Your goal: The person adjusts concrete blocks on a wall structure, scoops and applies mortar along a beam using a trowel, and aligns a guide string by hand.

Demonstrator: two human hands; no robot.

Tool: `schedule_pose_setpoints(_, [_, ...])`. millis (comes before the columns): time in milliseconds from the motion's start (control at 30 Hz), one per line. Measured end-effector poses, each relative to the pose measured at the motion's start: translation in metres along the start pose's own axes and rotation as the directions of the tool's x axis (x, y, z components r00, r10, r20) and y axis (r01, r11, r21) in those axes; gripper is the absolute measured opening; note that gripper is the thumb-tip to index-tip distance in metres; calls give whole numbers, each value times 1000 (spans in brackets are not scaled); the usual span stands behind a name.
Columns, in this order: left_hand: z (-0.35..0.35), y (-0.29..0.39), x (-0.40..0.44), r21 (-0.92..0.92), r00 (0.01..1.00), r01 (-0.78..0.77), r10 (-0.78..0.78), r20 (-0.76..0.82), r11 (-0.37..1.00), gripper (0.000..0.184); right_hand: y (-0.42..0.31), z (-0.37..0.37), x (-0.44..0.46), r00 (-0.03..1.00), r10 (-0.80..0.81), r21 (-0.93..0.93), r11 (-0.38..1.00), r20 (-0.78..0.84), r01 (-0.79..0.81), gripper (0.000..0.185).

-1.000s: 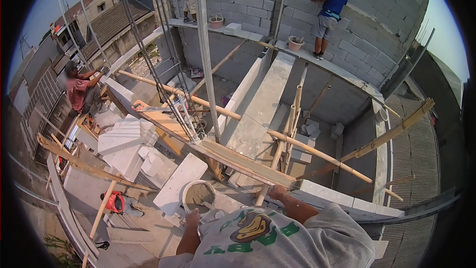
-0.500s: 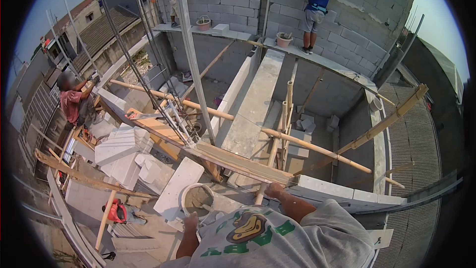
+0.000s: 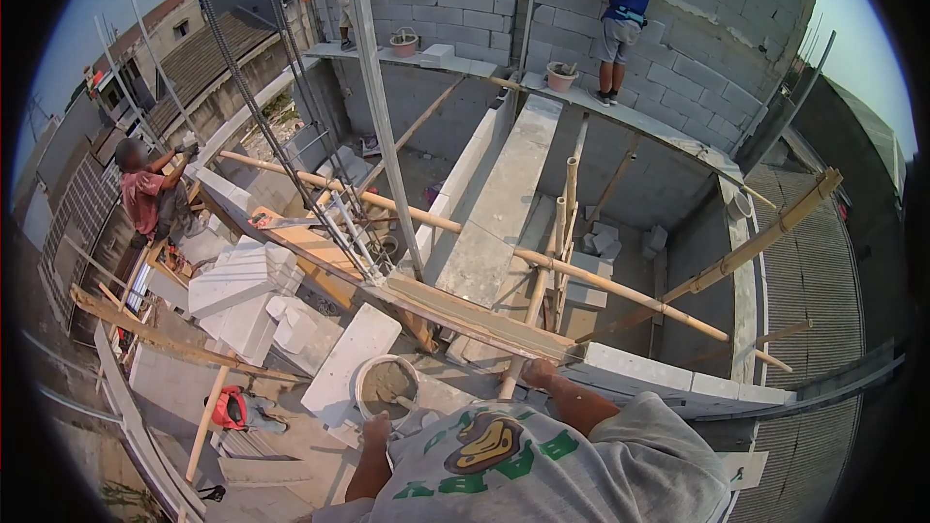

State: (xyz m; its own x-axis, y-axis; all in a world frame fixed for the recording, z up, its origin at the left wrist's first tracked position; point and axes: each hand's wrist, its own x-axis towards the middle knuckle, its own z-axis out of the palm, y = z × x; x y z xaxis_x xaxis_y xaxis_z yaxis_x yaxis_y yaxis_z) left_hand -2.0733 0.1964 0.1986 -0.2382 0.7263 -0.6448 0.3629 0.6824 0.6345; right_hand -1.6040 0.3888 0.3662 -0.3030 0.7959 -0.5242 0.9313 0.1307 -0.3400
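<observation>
My left hand [image 3: 376, 429] is at the lower rim of a round bucket [image 3: 360, 389] that holds grey mortar [image 3: 389, 384]. Its fingers look curled in, and what they hold is too small to make out. My right hand [image 3: 539, 373] is at the near edge of the wall, by the end of a mortar-topped wall strip [image 3: 484, 314] and beside the upper part of a bamboo pole [image 3: 511, 380]; its fingers are too small to read. White blocks [image 3: 635, 365] continue along the wall to the right of it. A large pale block [image 3: 351, 365] lies left of the bucket.
Bamboo poles [image 3: 620, 294] cross the open rooms below. A metal post [image 3: 380, 107] and rebar [image 3: 247, 87] stand ahead. Block stacks [image 3: 242, 276] lie left. One person [image 3: 145, 196] sits at left; two others [image 3: 628, 15] stand on the far ledge. A red bag-like item [image 3: 229, 409] lies lower left.
The view has shifted a little, so the surroundings sit slightly left and higher than a second ago. Both my hands stay in nearly the same places.
</observation>
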Motion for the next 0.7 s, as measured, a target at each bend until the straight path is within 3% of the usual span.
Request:
schedule_pose_setpoints(33, [-4, -4, 2, -160, 998, 65, -63, 15, 985, 35, 2, 2, 3, 1000, 8, -18, 1000, 15, -8, 33])
schedule_pose_setpoints(100, [-3, -11, 5, -298, 995, 101, -102, 12, 949, 25, 3, 3, 4, 1000, -3, -28, 1000, 11, 3, 32])
schedule_pose_setpoints(133, [0, -14, 7, -280, 997, 72, -80, -15, 957, 26, 1, 1, 2, 1000, -7, -32, 999, 9, 8, 32])
schedule_pose_setpoints(167, [0, -17, 9, -584, 986, 118, -23, 167, 803, 25, 0, -1, 0, 999, -39, -80, 996, 28, 41, 31])
schedule_pose_setpoints(200, [-2, -16, 7, -782, 938, 266, 34, 344, 564, 25, -11, -16, -11, 996, -70, -128, 989, 48, 76, 31])
schedule_pose_setpoints(233, [-4, -15, 3, -676, 971, 125, 50, 233, 726, 23, -19, -26, -17, 992, -101, -174, 978, 70, 112, 30])
schedule_pose_setpoints(267, [0, -10, -1, -193, 999, -36, 39, 14, 981, 22, -20, -26, -17, 991, -114, -186, 975, 63, 124, 29])
schedule_pose_setpoints(300, [2, -6, -6, 55, 996, -63, 66, -56, 996, 20, -22, -27, -16, 990, -128, -198, 971, 56, 137, 28])
schedule_pose_setpoints(367, [6, -7, -9, 311, 986, -59, 103, -127, 949, 17, -21, -25, -13, 983, -156, -275, 945, 95, 177, 28])
schedule_pose_setpoints(433, [8, -5, -12, 404, 982, -48, 116, -147, 914, 15, -13, -16, -3, 966, -174, -397, 886, 191, 238, 29])
schedule_pose_setpoints(533, [12, -3, -14, 460, 983, -2, 86, -162, 888, 12, -6, -5, 1, 996, -5, -55, 998, 91, 10, 32])
schedule_pose_setpoints(567, [11, -2, -15, 409, 987, 17, 50, -153, 913, 13, -3, -3, 3, 994, -4, -29, 1000, 106, 7, 33])
schedule_pose_setpoints(633, [4, -7, -22, 661, 942, -185, 323, -92, 727, 14, -17, -24, -9, 992, 4, 24, 1000, 129, -7, 37])
schedule_pose_setpoints(700, [2, -2, -22, 696, 927, -247, 374, -34, 674, 15, -21, -26, -12, 996, 18, 32, 999, 88, -21, 37])
